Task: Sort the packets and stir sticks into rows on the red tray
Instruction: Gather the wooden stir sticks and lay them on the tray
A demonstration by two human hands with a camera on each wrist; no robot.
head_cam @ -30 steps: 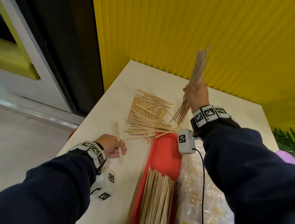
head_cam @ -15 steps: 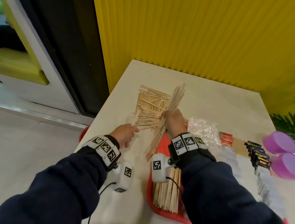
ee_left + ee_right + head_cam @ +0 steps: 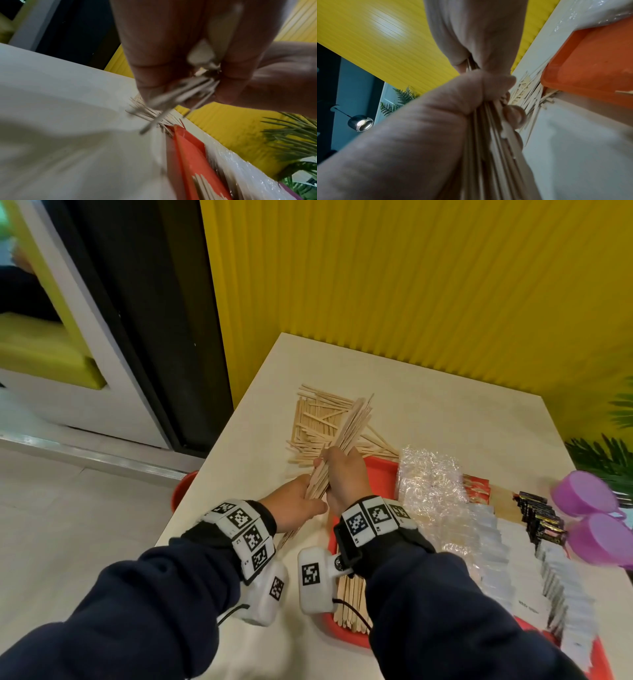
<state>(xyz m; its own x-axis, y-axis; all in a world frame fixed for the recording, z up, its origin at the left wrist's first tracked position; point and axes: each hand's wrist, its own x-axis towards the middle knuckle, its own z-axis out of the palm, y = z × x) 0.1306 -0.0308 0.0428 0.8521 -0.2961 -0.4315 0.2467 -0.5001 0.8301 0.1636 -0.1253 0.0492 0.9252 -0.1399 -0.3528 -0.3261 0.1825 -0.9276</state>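
Bright, even head view; dim, motion-blurred wrist views (edges bowed)

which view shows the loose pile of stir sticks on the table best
The head view: the whole loose pile of stir sticks lies on the table beyond the red tray. The left wrist view shows only blurred stick ends; the right wrist view shows a partial, jumbled edge.

Both hands — left hand [image 3: 297, 505], right hand [image 3: 344, 477] — clenched together

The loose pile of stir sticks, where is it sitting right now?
In the head view the loose pile of stir sticks lies on the table, just beyond the red tray at its far left corner, behind both hands.
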